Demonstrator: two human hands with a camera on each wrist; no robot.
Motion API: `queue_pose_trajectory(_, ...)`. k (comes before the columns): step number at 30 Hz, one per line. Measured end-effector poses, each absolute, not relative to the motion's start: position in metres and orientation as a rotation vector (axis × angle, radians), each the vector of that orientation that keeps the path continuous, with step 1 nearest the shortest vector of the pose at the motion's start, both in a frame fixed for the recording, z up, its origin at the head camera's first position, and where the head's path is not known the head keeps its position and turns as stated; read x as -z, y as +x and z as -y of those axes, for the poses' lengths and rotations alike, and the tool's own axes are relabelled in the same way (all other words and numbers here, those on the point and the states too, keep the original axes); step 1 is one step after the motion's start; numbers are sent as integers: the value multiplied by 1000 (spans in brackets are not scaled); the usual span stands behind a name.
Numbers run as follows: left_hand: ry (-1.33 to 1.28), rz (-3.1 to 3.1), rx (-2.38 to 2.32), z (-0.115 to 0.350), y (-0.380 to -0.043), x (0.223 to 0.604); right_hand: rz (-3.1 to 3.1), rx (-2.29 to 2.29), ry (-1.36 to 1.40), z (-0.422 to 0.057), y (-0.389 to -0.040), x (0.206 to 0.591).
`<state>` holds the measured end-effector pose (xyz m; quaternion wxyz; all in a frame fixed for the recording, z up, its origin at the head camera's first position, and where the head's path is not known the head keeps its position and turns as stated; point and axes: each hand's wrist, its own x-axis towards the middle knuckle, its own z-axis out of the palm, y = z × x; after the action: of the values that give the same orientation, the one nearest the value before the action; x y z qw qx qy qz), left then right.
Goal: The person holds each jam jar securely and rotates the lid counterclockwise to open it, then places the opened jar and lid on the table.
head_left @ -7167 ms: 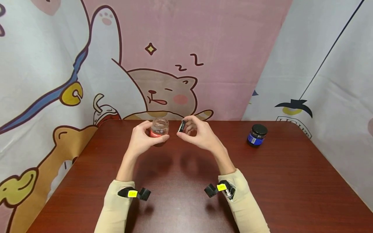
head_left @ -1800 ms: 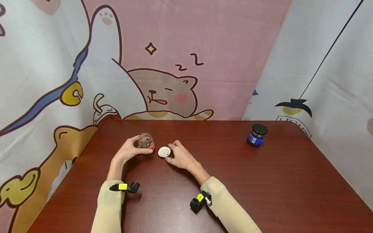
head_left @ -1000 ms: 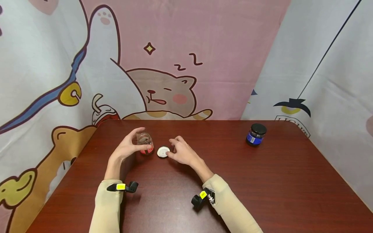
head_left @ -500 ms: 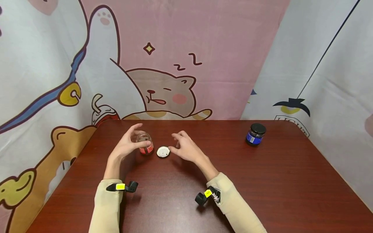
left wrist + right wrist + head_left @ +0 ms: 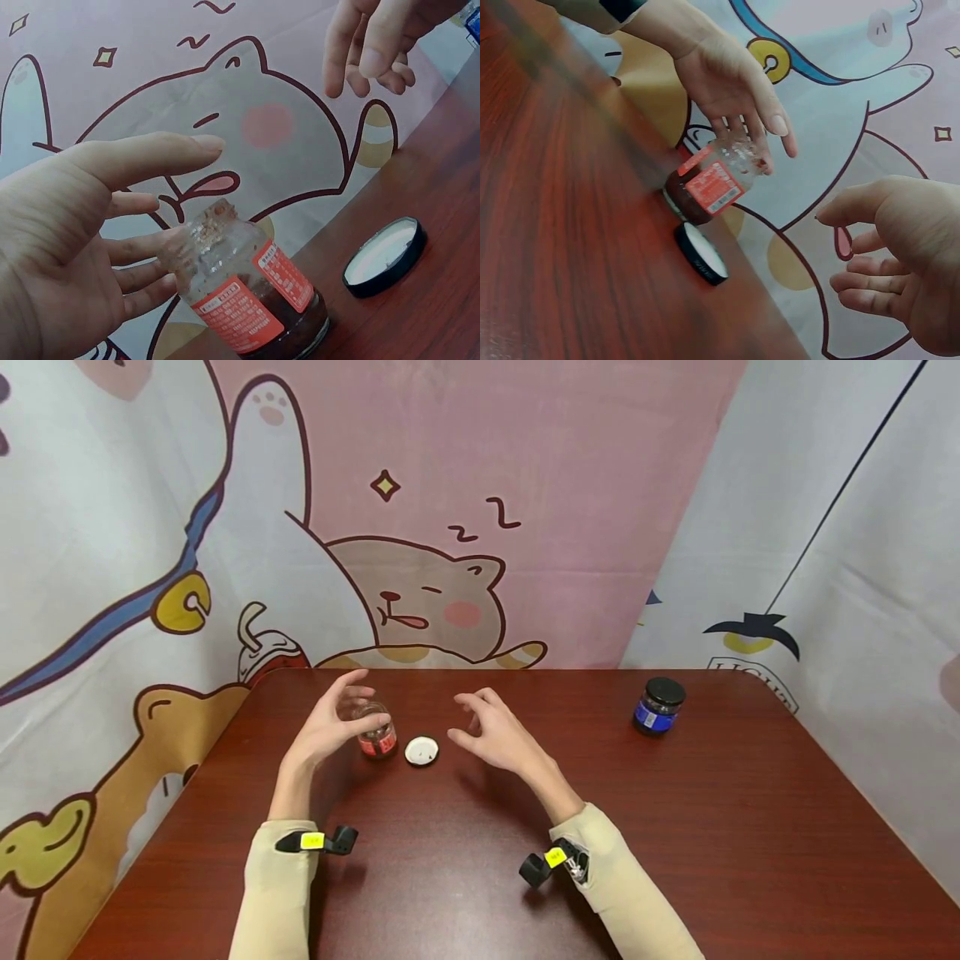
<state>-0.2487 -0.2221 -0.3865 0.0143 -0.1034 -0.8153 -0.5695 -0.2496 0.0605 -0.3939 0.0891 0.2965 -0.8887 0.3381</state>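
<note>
A glass jar with red labels stands uncapped on the table, dark brown contents in its lower part. Its lid lies just to the right with the white inside facing up and a black rim. My left hand is close around the jar's upper part, thumb and fingers spread apart and loose of the glass. In the left wrist view, the fingertips hang beside the neck of the jar. Above and right of the lid, my right hand hovers with relaxed fingers and nothing in them.
A second jar, with a black lid and blue label, stands at the back right of the brown wooden table. Behind the table hangs a cartoon-printed cloth. Each sleeve carries a small black camera.
Earlier both hands held the jar and lid in the air. Jar and lid were then set down and released. Since then the left hand has risen slightly and the right has drawn back rightward.
</note>
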Motion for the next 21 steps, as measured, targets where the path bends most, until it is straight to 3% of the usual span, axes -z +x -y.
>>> queue_pose_trajectory(7,-376,2504,1794,210,-235,363,2609,-1027,875,-69,-249,386)
queue_pose_trajectory(21,-404,2497,1752,206,-239,364,2583,-1002,851,-88,-247,376)
